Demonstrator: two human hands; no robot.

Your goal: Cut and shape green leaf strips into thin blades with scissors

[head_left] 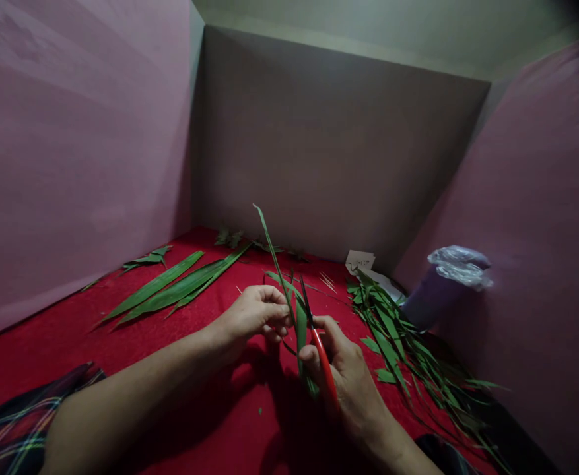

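L hand (257,313) pinches a green leaf (300,323); R hand (351,379) grips red scissors (321,359) w/ blades at the leaf. Cut-leaf pile (398,336) lies right of scissors.

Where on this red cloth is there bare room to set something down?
Bare cloth lies front-left, between the long leaves and the left forearm, and again between the two forearms. The right side is crowded: cuttings, cup and paper. Left hand pinches a leaf; right hand holds scissors.
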